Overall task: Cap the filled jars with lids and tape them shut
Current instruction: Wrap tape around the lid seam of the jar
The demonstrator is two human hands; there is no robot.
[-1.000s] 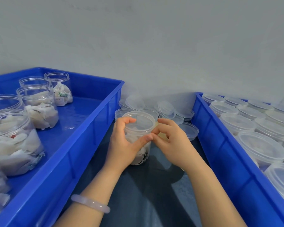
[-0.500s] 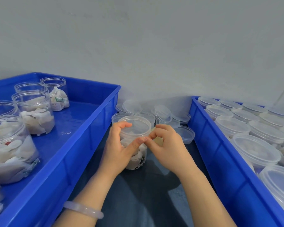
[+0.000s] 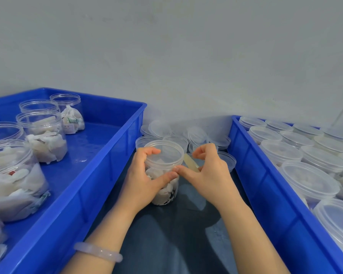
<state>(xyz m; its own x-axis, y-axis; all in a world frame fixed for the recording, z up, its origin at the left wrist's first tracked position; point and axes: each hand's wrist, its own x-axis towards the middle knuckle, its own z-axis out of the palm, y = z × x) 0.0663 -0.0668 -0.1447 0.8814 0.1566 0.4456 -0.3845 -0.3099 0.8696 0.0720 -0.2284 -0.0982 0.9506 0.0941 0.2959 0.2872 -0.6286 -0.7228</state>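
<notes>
I can read nothing from here. In the left tray (image 3: 107, 155), the far jar (image 3: 66, 101) holds a white packet (image 3: 75, 120) with a small label (image 3: 68, 127) that has reddish and green marks. The print is too small and blurred for me to make out a single character. The near jar (image 3: 162, 161), right in front of me, shows dark patches low among its white contents. I cannot tell whether they are lettering.
</notes>
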